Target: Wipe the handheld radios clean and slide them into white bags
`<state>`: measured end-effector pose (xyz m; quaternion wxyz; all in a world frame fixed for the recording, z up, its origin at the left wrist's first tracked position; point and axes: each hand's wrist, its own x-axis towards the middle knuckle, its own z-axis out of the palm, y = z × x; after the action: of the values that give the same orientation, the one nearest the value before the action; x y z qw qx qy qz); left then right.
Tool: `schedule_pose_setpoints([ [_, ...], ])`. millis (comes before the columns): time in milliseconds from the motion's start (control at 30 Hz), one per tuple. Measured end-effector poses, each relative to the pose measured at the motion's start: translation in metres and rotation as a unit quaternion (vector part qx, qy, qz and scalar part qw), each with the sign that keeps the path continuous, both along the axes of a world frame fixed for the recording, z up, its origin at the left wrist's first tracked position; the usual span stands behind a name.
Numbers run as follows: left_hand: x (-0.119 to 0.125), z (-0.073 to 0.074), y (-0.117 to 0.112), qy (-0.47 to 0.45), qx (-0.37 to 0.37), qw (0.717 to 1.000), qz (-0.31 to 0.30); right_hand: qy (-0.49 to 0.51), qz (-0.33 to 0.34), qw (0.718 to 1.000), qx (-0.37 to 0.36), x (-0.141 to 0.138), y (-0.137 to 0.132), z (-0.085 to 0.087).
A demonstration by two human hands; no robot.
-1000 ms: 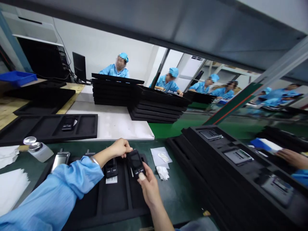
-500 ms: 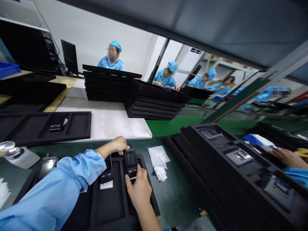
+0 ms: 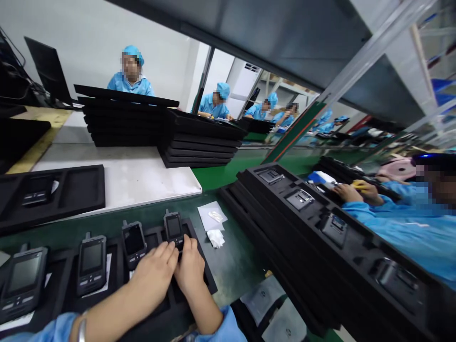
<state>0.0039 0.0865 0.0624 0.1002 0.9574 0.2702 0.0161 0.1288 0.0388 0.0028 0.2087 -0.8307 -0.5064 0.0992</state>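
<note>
A black handheld radio with a screen and stub antenna [image 3: 174, 225] lies at the right end of a black foam tray [image 3: 207, 278]. My right hand [image 3: 191, 270] grips its lower right side, fingers bent around it. My left hand [image 3: 155, 266] is closed at the lower left edge, fingertips close together against it; its thumb is hidden. To the left in the tray lie similar units: a radio [image 3: 134, 240], another radio [image 3: 91, 261] and a larger-looking radio [image 3: 25, 278] near the view's edge. White labelled papers show under some of them.
White paper [image 3: 210, 213] and a crumpled tissue [image 3: 215, 238] lie right of the tray. Stacked foam trays [image 3: 249, 223] holding devices stand further right, by a co-worker's hands [image 3: 351, 192]. More stacked trays [image 3: 203, 142] stand behind. Grey pouches [image 3: 265, 299] lie in front.
My left hand has moved from the radio's top end down to its lower edge. My right hand stays at its lower right. The view has swung right, showing more of the co-worker.
</note>
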Motion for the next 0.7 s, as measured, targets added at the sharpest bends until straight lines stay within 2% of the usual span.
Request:
schedule_pose_setpoints([
  [67,-0.003,-0.023,-0.023,0.001,0.03,1.0,-0.007,0.026,0.013,0.999,0.025,0.002,-0.006,-0.003],
  [133,-0.001,-0.042,-0.037,-0.015,0.044,0.999,0.011,0.061,0.046,0.993,0.09,0.009,-0.02,-0.005],
  [233,0.002,-0.057,-0.044,-0.054,0.052,0.996,0.039,0.106,0.06,0.975,0.188,0.04,-0.05,-0.009],
  [267,0.003,-0.06,-0.044,-0.064,0.051,0.996,0.044,0.102,0.033,0.973,0.202,0.057,-0.058,-0.01],
  [333,0.003,-0.064,-0.044,-0.075,0.043,0.995,0.044,0.033,-0.062,0.975,0.21,0.096,-0.067,-0.015],
  [400,0.002,-0.067,-0.044,-0.081,0.031,0.995,0.038,-0.059,-0.11,0.981,0.151,0.131,-0.063,-0.023],
  [500,0.001,-0.07,-0.042,-0.087,0.015,0.996,0.033,-0.115,-0.072,0.987,0.082,0.155,-0.046,-0.036],
  [600,0.0,-0.07,-0.041,-0.088,0.005,0.996,0.026,-0.113,-0.019,0.99,0.084,0.154,-0.036,-0.044],
  [700,0.0,-0.066,-0.041,-0.085,-0.003,0.996,0.026,-0.113,0.005,0.989,0.095,0.151,-0.041,-0.041],
])
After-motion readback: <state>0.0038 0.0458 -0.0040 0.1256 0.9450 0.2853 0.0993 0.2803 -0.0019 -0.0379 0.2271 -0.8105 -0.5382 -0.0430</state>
